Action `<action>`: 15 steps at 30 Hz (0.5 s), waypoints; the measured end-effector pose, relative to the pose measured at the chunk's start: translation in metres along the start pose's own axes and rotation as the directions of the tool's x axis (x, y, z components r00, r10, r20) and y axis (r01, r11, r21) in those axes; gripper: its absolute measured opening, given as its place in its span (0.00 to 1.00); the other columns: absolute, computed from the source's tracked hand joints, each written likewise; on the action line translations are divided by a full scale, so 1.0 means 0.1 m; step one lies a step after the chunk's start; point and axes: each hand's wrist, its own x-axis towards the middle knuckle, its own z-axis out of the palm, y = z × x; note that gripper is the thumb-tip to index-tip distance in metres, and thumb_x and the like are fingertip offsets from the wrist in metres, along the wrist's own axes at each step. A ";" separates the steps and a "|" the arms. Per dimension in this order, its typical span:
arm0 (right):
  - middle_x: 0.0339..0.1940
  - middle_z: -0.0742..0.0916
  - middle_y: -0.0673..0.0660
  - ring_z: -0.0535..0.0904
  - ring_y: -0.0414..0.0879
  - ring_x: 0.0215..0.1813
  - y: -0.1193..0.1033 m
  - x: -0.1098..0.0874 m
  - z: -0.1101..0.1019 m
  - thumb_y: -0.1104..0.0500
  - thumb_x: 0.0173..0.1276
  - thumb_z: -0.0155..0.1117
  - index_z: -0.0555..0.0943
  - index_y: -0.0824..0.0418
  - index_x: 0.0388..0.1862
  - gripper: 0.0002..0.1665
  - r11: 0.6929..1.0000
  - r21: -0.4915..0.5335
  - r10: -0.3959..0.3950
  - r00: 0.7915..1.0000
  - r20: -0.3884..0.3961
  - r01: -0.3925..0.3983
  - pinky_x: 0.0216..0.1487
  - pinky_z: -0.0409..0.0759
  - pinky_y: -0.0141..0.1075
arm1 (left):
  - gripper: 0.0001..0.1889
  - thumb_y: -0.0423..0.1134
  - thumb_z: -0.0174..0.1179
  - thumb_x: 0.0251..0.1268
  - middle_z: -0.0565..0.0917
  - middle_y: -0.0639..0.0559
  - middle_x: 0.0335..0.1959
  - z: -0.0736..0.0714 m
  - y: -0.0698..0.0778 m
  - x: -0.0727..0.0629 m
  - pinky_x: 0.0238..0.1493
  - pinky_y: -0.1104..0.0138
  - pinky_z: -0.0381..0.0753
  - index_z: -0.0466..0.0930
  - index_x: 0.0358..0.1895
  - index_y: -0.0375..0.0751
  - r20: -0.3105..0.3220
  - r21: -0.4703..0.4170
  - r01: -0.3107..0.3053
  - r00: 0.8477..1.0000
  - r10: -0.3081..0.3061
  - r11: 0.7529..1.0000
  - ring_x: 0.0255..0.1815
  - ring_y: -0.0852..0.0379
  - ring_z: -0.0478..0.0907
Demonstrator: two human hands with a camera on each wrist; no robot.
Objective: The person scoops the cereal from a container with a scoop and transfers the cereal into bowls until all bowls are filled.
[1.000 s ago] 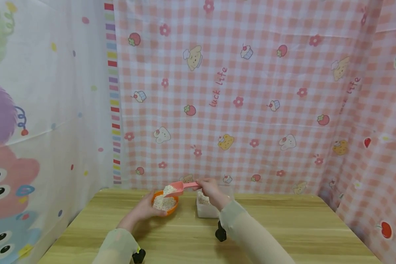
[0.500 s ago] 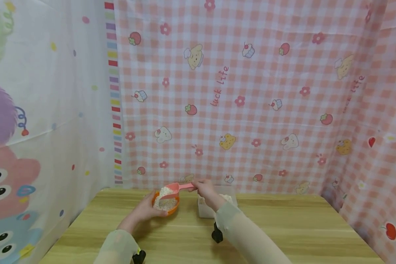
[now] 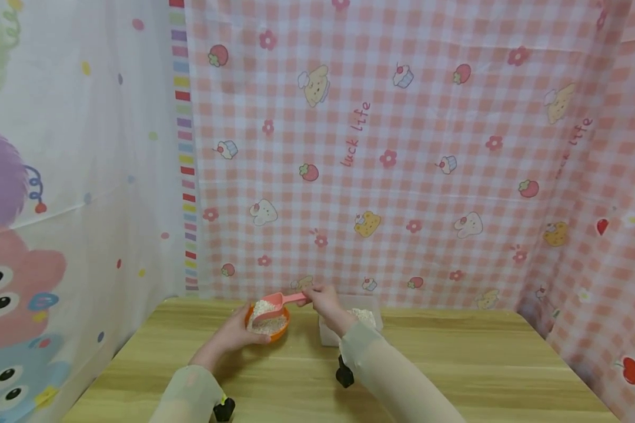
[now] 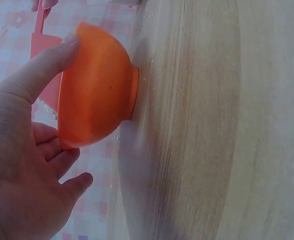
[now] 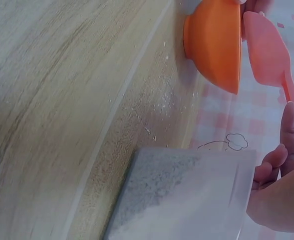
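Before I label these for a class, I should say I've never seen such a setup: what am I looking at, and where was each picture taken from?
These are a person's two bare hands, filmed by three cameras at once. The wide picture comes from a camera on the head, looking down at a wooden table with patterned cloth hung behind it. The other two come from cameras strapped to the wrists, so they look sideways and very close.

On the table stand an orange bowl with pale grains in it and, beside it, a clear box of the same grains. The left hand holds the bowl by its side. The right hand pinches the handle of a pink scoop, loaded with grains, over the bowl.
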 end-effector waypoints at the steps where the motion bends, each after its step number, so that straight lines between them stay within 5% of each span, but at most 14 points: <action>1: 0.29 0.88 0.59 0.77 0.45 0.45 -0.01 0.00 0.01 0.61 0.74 0.55 0.83 0.69 0.47 0.14 1.000 -0.009 -0.004 1.000 0.002 0.004 0.42 0.71 0.35 | 0.60 0.47 0.78 0.43 0.55 0.24 0.71 0.00 0.00 0.00 0.67 0.39 0.56 0.47 0.73 0.21 0.002 0.000 0.003 1.000 -0.003 1.000 0.71 0.29 0.53; 6: 0.28 0.88 0.58 0.74 0.43 0.38 -0.05 0.00 0.06 0.61 0.73 0.55 0.84 0.69 0.43 0.14 0.999 -0.037 -0.018 1.000 0.000 0.018 0.43 0.67 0.37 | 0.59 0.47 0.77 0.45 0.55 0.24 0.71 0.00 0.01 0.00 0.67 0.40 0.56 0.47 0.73 0.22 0.008 -0.001 0.010 1.000 -0.010 1.000 0.71 0.29 0.53; 15: 0.24 0.88 0.58 0.59 0.39 0.16 -0.06 0.04 0.23 0.58 0.70 0.61 0.86 0.65 0.33 0.13 0.964 -0.221 -0.154 0.988 -0.019 0.146 0.19 0.54 0.30 | 0.59 0.45 0.78 0.45 0.55 0.23 0.71 0.01 0.00 0.00 0.68 0.41 0.57 0.47 0.72 0.20 -0.001 -0.019 0.006 1.000 -0.006 1.000 0.71 0.30 0.55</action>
